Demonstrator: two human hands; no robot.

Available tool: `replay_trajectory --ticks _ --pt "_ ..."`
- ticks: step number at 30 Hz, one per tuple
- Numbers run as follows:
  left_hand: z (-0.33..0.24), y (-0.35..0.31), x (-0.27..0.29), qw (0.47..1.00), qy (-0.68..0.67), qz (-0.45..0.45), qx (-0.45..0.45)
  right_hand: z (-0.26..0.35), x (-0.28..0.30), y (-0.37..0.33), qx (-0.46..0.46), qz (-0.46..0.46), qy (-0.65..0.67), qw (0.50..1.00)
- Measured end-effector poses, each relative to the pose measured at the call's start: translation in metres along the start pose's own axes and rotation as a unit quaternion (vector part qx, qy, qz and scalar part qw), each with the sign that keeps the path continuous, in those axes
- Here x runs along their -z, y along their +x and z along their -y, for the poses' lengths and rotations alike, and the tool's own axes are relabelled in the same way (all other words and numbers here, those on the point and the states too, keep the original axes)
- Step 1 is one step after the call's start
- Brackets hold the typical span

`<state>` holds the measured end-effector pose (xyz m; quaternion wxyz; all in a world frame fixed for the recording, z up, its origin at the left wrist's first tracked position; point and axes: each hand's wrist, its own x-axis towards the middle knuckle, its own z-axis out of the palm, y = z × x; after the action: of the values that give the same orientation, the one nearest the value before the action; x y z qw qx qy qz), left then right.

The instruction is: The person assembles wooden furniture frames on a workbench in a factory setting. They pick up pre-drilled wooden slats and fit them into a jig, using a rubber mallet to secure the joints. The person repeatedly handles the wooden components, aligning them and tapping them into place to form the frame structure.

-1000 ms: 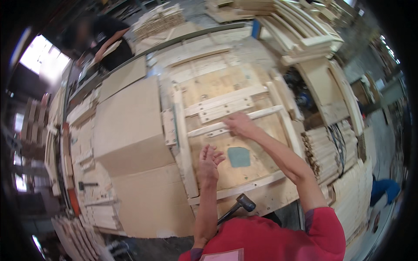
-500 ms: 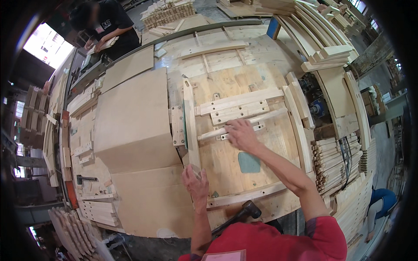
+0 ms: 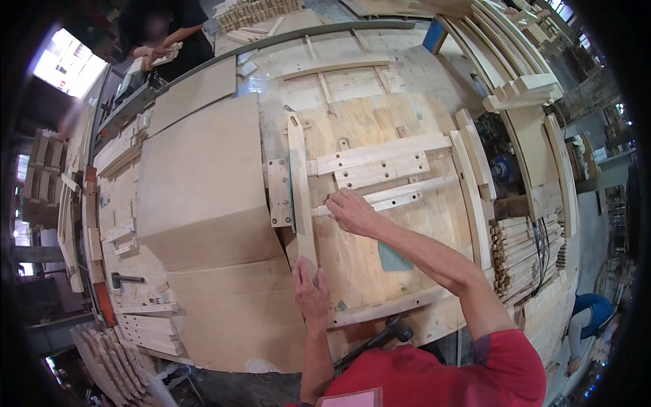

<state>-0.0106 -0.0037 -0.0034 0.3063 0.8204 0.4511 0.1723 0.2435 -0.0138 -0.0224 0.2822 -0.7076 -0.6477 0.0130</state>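
My left hand [image 3: 312, 292] is closed around the near end of a long pale wooden upright [image 3: 298, 176] on the left side of a partly assembled wooden frame. My right hand [image 3: 352, 211] grips a slim wooden rail [image 3: 424, 186] close to its left end, where it meets the upright. Above that rail lies a wider wooden slat [image 3: 383, 154], its left end beside the upright. A curved wooden piece [image 3: 471, 197] stands along the right side. Nearest me is a drilled wooden crosspiece [image 3: 393, 306]. Fixed blocks with holes [image 3: 383, 171] sit between the slat and rail.
A black-headed mallet [image 3: 397, 330] lies at the bench's near edge, by my body. Cardboard [image 3: 210, 169] covers the left part. Bundled wood strips [image 3: 522, 254] and stacked curved parts [image 3: 522, 85] stand at right. Another person [image 3: 163, 34] works at the far left.
My right hand has slid left along the rail to its end and closed on it. My left hand still holds the upright's near end. The view has shifted slightly.
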Motion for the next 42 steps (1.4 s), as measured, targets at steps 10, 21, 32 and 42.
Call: replay_trajectory --ticks 10,21,32,42 --pt "-0.084 0.089 -0.012 0.970 -0.014 -0.119 -0.211 0.017 0.050 -0.039 -0.095 -0.177 0.035 0.979" --pt "-0.196 0.231 -0.162 0.915 0.142 0.196 -0.323 -0.052 0.169 -0.270 -0.532 -0.135 -0.205 0.811" --pt "-0.189 0.233 -0.167 0.922 0.106 0.173 -0.329 -0.051 0.167 -0.265 -0.539 -0.149 -0.166 0.812" --pt "-0.196 0.231 -0.162 0.924 0.094 0.193 -0.317 -0.049 0.165 -0.265 -0.502 -0.169 -0.190 0.826"
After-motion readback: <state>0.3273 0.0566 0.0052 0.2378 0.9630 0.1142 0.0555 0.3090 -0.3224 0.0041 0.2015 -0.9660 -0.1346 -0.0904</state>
